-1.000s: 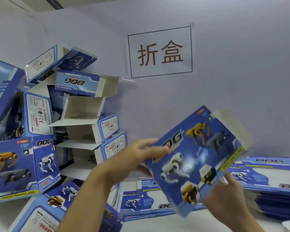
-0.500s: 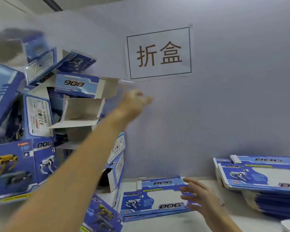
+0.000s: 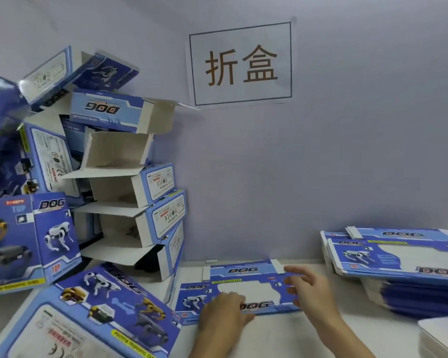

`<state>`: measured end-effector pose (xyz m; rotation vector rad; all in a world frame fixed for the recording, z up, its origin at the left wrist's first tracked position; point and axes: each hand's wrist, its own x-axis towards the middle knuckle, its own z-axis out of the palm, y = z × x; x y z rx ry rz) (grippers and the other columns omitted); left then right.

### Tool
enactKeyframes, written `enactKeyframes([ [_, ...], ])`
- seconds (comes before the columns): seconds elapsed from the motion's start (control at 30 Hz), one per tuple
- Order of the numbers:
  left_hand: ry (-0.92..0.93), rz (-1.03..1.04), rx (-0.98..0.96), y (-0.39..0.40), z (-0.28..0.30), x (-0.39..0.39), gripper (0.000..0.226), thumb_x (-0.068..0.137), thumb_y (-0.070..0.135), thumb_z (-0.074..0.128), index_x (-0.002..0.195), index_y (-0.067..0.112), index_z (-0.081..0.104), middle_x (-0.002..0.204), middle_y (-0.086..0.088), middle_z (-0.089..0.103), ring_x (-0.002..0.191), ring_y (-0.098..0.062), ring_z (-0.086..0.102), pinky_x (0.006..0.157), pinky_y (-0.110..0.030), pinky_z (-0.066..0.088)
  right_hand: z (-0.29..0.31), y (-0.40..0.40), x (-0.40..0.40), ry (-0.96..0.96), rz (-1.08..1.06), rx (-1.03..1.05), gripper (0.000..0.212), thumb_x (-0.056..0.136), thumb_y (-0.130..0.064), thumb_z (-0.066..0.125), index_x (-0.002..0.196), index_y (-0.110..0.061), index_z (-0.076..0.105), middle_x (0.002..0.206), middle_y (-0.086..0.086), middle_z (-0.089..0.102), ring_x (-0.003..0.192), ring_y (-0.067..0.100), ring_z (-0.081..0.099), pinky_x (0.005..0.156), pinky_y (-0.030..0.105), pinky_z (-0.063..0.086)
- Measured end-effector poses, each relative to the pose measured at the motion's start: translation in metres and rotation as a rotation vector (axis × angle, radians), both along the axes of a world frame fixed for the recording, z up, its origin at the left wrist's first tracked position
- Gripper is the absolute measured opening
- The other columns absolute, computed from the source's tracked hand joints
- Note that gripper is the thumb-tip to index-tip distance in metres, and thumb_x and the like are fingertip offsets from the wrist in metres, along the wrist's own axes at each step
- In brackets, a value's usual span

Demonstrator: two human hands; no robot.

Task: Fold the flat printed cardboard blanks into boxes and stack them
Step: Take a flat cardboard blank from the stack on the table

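Note:
A flat blue printed blank (image 3: 246, 282) with "DOG" lettering lies on the white table in front of me. My left hand (image 3: 223, 315) rests on its near left edge, fingers relaxed. My right hand (image 3: 309, 289) hovers over its right end with fingers spread, holding nothing. A tall heap of folded blue boxes (image 3: 130, 182) leans against the wall at the left, some with open flaps. A stack of flat blanks (image 3: 404, 257) lies at the right.
A paper sign (image 3: 241, 63) with two characters is stuck on the grey wall. More folded boxes (image 3: 96, 319) lie tumbled at the lower left. A white object's corner (image 3: 442, 334) shows at the bottom right. The white table (image 3: 282, 337) shows between my arms.
A second ago both hands held a folded box. My left hand swung it up to the left pile, then came down. Both hands are now at the flat blank on the table.

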<state>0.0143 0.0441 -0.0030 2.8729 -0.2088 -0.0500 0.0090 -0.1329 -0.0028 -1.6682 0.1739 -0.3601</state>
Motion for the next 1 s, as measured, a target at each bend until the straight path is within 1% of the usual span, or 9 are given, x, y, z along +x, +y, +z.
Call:
enactKeyframes([
  [0.2, -0.083, -0.024, 0.034, -0.001, 0.003, -0.001, 0.033, 0.1, 0.046, 0.052, 0.119, 0.024, 0.067, 0.12, -0.004, 0.064, 0.11, -0.024, 0.059, 0.086, -0.036, 0.044, 0.0, 0.001, -0.002, -0.135, -0.087, 0.001, 0.03, 0.097, 0.0, 0.047, 0.097, -0.02, 0.07, 0.087, 0.009, 0.072, 0.08, 0.025, 0.067, 0.062, 0.031, 0.048],
  [0.4, -0.605, 0.045, -0.009, 0.005, 0.003, -0.001, 0.023, 0.107, 0.032, 0.036, 0.121, 0.033, 0.055, 0.112, 0.0, 0.071, 0.1, -0.026, 0.067, 0.083, -0.036, 0.046, 0.014, 0.003, -0.011, -0.345, -0.393, -0.052, 0.027, 0.092, 0.002, 0.05, 0.097, -0.021, 0.061, 0.084, 0.004, 0.066, 0.067, 0.019, 0.059, 0.052, 0.027, 0.041],
  [0.5, -0.862, 0.099, -0.147, 0.007, 0.016, -0.008, 0.042, 0.102, 0.045, 0.027, 0.106, 0.023, 0.062, 0.085, 0.004, 0.073, 0.07, -0.015, 0.069, 0.061, -0.025, 0.052, 0.025, 0.007, -0.012, -0.208, -0.078, 0.094, 0.021, 0.098, -0.004, 0.053, 0.108, -0.018, 0.064, 0.095, 0.012, 0.069, 0.078, 0.024, 0.067, 0.06, 0.031, 0.052],
  [0.57, -0.995, 0.025, -0.297, 0.002, 0.026, -0.015, 0.044, 0.097, 0.041, 0.034, 0.088, 0.016, 0.069, 0.06, 0.003, 0.067, 0.046, -0.013, 0.063, 0.04, -0.021, 0.047, 0.034, 0.019, -0.015, -0.116, 0.242, 0.194, 0.02, 0.1, -0.024, 0.056, 0.118, -0.024, 0.063, 0.107, 0.005, 0.072, 0.095, 0.024, 0.07, 0.071, 0.035, 0.057],
  [0.6, -1.037, -0.013, -0.338, -0.005, 0.026, -0.018, 0.04, 0.097, 0.038, 0.04, 0.089, 0.016, 0.072, 0.06, 0.004, 0.068, 0.046, -0.012, 0.063, 0.039, -0.023, 0.049, 0.038, 0.026, -0.015, -0.099, 0.371, 0.236, 0.023, 0.098, -0.035, 0.056, 0.119, -0.029, 0.062, 0.109, 0.0, 0.072, 0.099, 0.023, 0.071, 0.074, 0.036, 0.058],
  [0.7, -0.809, -0.204, -0.489, -0.028, 0.028, -0.03, 0.035, 0.104, 0.047, 0.039, 0.126, 0.032, 0.062, 0.101, 0.011, 0.073, 0.084, -0.007, 0.07, 0.072, -0.028, 0.061, 0.046, 0.04, -0.015, -0.177, 0.511, 0.389, 0.016, 0.095, -0.044, 0.059, 0.092, -0.028, 0.063, 0.077, -0.003, 0.069, 0.069, 0.009, 0.069, 0.056, 0.026, 0.054],
  [0.77, -0.636, -0.351, -0.551, -0.037, 0.026, -0.032, 0.04, 0.099, 0.05, 0.036, 0.134, 0.036, 0.051, 0.12, 0.014, 0.06, 0.104, -0.004, 0.06, 0.091, -0.028, 0.055, 0.048, 0.035, -0.01, -0.269, 0.282, 0.385, 0.015, 0.1, -0.03, 0.056, 0.086, -0.025, 0.057, 0.066, -0.002, 0.059, 0.055, 0.007, 0.061, 0.049, 0.024, 0.05],
  [0.87, -0.633, -0.403, -0.621, -0.038, 0.035, -0.037, 0.03, 0.1, 0.037, 0.044, 0.116, 0.025, 0.067, 0.115, 0.012, 0.062, 0.105, 0.001, 0.055, 0.094, -0.02, 0.048, 0.051, 0.015, -0.005, -0.401, 0.059, 0.249, 0.016, 0.104, -0.011, 0.046, 0.102, -0.026, 0.053, 0.085, -0.001, 0.069, 0.081, 0.014, 0.068, 0.07, 0.034, 0.057],
  [1.0, -0.866, -0.106, -0.851, -0.022, 0.052, -0.034, 0.019, 0.098, 0.023, 0.058, 0.117, 0.024, 0.064, 0.116, 0.012, 0.053, 0.111, 0.006, 0.048, 0.092, -0.01, 0.043, 0.059, -0.006, -0.009, -0.396, 0.12, 0.275, 0.017, 0.1, -0.01, 0.053, 0.105, -0.024, 0.063, 0.093, 0.0, 0.075, 0.081, 0.019, 0.073, 0.061, 0.033, 0.059],
])
